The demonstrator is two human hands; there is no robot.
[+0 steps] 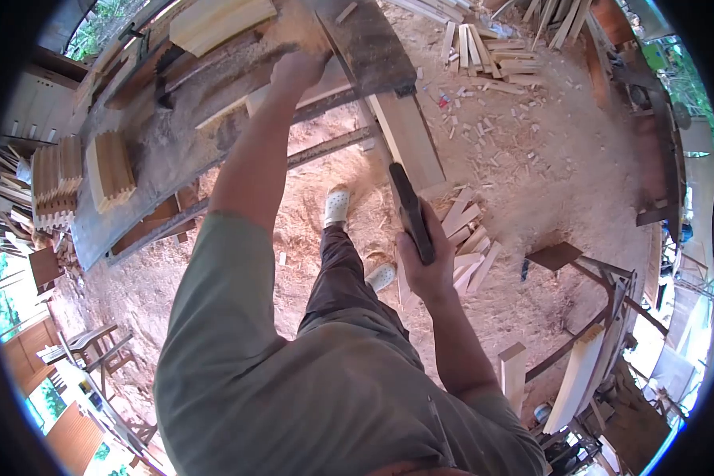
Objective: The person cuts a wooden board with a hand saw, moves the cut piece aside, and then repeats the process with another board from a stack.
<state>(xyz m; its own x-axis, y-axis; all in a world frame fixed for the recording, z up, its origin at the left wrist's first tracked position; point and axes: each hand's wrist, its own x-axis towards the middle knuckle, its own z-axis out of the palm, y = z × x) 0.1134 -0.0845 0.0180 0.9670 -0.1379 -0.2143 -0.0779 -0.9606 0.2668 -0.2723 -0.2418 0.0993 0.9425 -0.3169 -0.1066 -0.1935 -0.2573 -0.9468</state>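
My right hand (430, 258) is wrapped around the black handle of a handsaw (411, 213). Its thin blade shows nearly edge-on and points up toward the workbench. My left arm stretches out over the bench (174, 151), where my left hand (300, 71) is closed at a pale wooden board (321, 89) near the bench edge. Its fingertips are partly hidden. Just beyond the saw handle, another pale board (408, 139) slopes down from beside the dark metal plate (373, 47).
Stacked notched wood pieces (109, 170) stand at the bench's left end. Cut strips (488, 55) are piled at the far right, with offcuts (472, 238) beside my right hand. Sawdust and chips cover the floor (523, 159). A stand with leaning boards (575, 377) is at lower right.
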